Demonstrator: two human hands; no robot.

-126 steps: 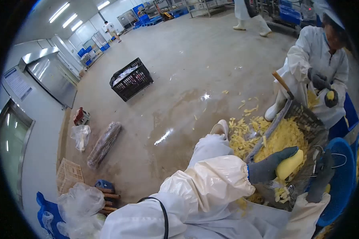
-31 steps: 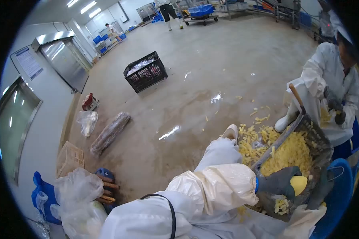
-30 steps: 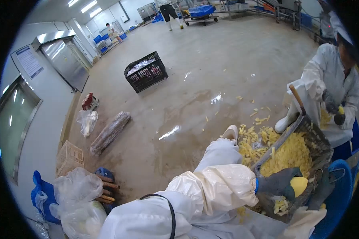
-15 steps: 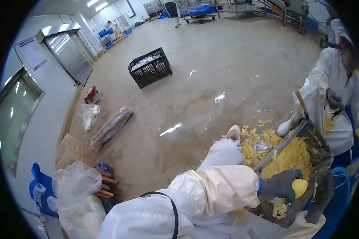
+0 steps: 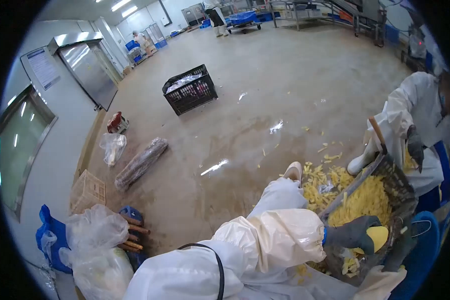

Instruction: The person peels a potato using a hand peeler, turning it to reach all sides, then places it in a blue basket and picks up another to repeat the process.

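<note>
My grey-gloved left hand (image 5: 352,234) curls round a smooth, yellow, peeled-looking tuber (image 5: 377,238) beside the dark container's rim (image 5: 361,181), seemingly presenting it to my right hand (image 5: 401,248), whose grip I can't tell.

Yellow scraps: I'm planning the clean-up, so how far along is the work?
Plenty looks done: scraps lie heaped, others scattered on the floor. In hand is a yellow piece, smooth where visible, held by the left hand; the right hand's grip is unclear. Left: floor scraps probably need gathering; the blue tub's contents are hidden.
</note>
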